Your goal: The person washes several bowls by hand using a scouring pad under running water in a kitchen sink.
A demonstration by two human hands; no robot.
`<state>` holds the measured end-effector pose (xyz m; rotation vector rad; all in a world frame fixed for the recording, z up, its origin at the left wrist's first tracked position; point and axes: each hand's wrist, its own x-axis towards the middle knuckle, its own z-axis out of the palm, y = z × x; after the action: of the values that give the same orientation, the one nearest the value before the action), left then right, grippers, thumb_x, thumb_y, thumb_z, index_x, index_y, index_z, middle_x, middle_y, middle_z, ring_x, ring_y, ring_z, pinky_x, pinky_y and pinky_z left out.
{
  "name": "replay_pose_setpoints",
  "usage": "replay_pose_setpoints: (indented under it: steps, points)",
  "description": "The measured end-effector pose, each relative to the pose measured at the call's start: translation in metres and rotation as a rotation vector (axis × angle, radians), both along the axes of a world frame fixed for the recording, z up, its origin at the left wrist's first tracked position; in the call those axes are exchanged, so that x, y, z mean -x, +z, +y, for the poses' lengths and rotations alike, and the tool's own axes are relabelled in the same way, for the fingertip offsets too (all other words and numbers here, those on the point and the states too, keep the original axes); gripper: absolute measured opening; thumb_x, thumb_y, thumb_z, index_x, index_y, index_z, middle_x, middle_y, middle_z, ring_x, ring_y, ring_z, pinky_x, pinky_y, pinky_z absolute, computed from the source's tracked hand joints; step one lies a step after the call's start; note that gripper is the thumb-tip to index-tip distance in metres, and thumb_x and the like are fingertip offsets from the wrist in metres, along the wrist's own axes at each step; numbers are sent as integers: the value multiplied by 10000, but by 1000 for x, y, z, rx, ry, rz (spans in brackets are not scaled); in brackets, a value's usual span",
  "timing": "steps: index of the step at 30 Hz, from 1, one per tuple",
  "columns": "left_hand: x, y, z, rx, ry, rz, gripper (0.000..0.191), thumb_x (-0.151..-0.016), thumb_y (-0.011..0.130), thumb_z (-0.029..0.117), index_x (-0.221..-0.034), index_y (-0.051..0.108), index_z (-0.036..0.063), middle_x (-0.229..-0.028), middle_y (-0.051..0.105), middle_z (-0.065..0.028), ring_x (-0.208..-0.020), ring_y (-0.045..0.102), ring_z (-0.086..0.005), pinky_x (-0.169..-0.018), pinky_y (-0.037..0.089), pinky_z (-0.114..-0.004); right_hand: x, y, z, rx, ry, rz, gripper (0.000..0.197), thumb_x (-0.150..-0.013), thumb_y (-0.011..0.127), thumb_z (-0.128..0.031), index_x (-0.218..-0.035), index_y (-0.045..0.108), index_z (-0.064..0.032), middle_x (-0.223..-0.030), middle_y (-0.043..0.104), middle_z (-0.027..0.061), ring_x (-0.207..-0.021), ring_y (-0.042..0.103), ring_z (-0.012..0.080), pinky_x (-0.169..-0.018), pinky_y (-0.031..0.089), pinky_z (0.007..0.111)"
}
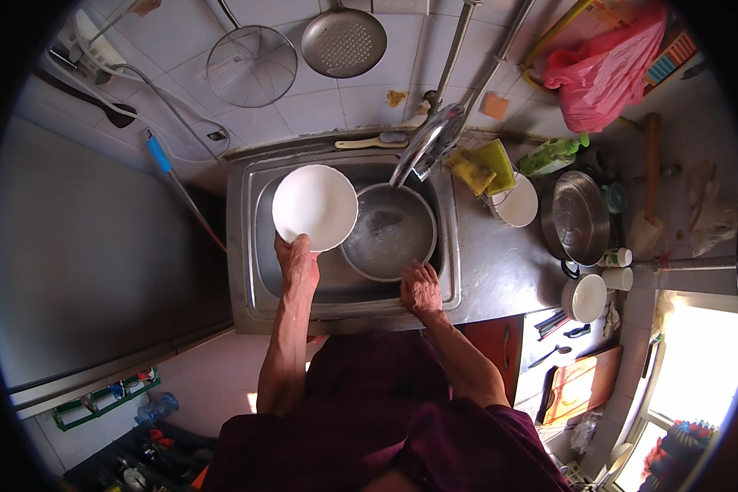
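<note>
My left hand (298,261) grips the near rim of a white bowl (315,206), thumb on the inside. The bowl is held over the left half of a stainless steel sink (264,246) and overlaps the left rim of a round metal basin (387,230). That basin sits in the sink and seems to hold some water. At its near right rim rests my right hand (421,288), fingers over the edge; whether they grip it cannot be told. Above the basin hangs the spout of a chrome faucet (427,144).
Right of the sink, the steel counter (498,264) carries sponges (486,169) in a wire holder, a white container (516,203), a green dish-soap bottle (550,157), a steel pan (575,215) and a stacked bowl (585,298). A wire strainer (252,64) and a skimmer (344,43) hang behind.
</note>
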<state>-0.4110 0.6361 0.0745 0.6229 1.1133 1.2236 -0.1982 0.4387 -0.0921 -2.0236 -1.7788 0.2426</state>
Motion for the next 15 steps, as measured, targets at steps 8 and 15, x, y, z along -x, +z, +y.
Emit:
replay_pose_setpoints:
  steps: [8, 15]
  points:
    - [7, -15, -16, 148, -151, 63, 548, -864, 541, -46, -1405, 477, 21, -1292, 586, -149, -1115, 659, -315, -802, 640, -534, 4, 4, -2, -47, -42, -9, 219, -883, 649, -144, -1073, 724, -66, -1205, 704, 94, -1276, 582, 294, -1151, 384, 487]
    - [3, -27, -45, 157, -387, 291, 539, -834, 412, -58, -1371, 471, -54, -1162, 665, -222, -817, 749, -358, -536, 677, -392, 2, 18, 2, -77, -59, 38, 237, -936, 648, -267, -1017, 717, -56, -1079, 727, 148, -1147, 650, 316, -1099, 426, 462]
